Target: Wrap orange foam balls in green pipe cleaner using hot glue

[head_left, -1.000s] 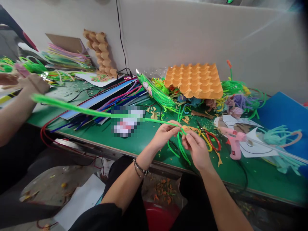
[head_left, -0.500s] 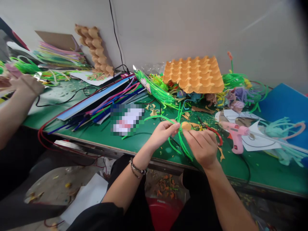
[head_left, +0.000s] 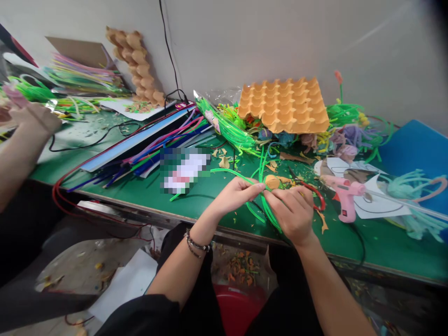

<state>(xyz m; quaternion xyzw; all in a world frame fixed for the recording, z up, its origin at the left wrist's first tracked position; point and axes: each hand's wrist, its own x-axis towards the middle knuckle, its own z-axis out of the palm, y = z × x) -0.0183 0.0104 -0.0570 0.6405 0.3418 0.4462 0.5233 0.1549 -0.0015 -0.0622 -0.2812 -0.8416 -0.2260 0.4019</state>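
Note:
Several green pipe cleaners [head_left: 272, 215] cross between my hands above the green table [head_left: 196, 207]. My left hand [head_left: 239, 192], a bracelet at its wrist, pinches them where they meet. My right hand [head_left: 293, 212] is closed on the same crossing from the other side, its fingers touching my left fingertips. Green ends stick out upward, to the left and downward. Just behind my right hand lies an orange-tan piece [head_left: 272, 182], partly hidden, and beside it are red-handled scissors [head_left: 317, 193].
A pink glue gun [head_left: 345, 193] lies on white paper at the right. An orange egg tray [head_left: 283, 107] rests on pipe cleaners at the back. Colourful stems [head_left: 157, 149] lie left. Another person's hand [head_left: 37, 119] works at the far left.
My hands have drawn closer together at the crossing of the green pipe cleaners, my right hand shifting slightly left. The camera view has shifted a little.

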